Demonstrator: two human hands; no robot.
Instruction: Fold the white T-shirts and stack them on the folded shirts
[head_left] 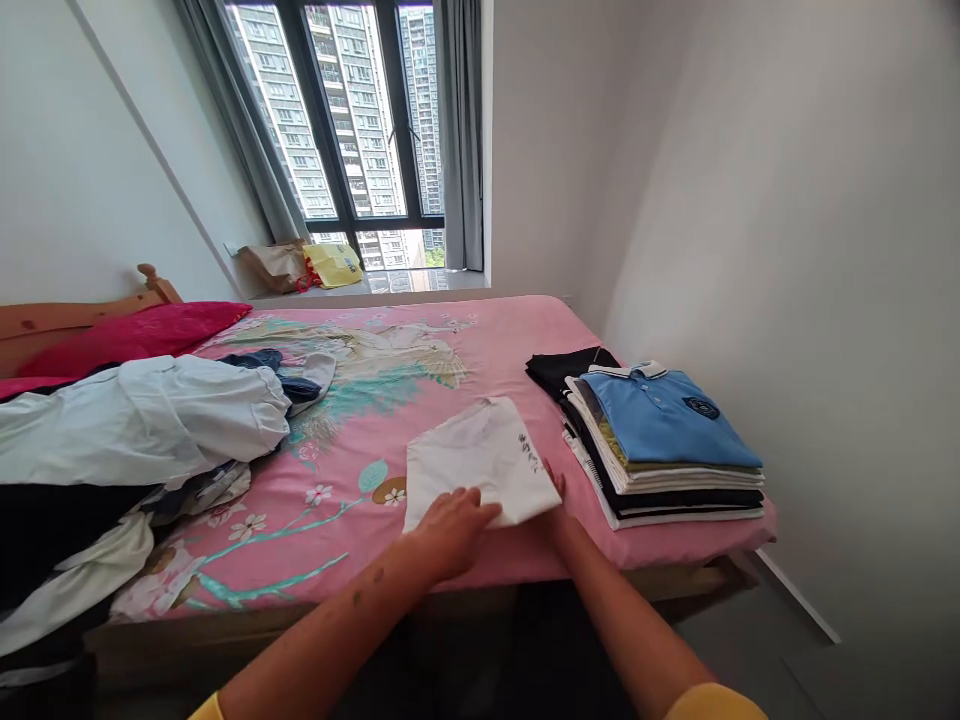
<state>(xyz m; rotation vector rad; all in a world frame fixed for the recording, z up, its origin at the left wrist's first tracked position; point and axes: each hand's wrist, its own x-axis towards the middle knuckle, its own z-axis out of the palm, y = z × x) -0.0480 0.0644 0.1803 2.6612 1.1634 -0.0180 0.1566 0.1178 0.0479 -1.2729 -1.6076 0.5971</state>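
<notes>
A white folded T-shirt with dark lettering on its right part lies on the pink bed sheet in front of me. My left hand is closed on its near edge, the fingers bent over the top of the fabric. At the near right corner my right hand grips the shirt, partly hidden beneath the cloth. Just right of that hand stands a stack of folded clothes, topped by a light blue polo shirt with a dark badge. Black folded clothing sits behind the stack.
On the left lies a loose heap of clothes, with a white garment on top. A red pillow rests by the wooden headboard. Paper and yellow bags stand on the windowsill. A wall rises right of the bed.
</notes>
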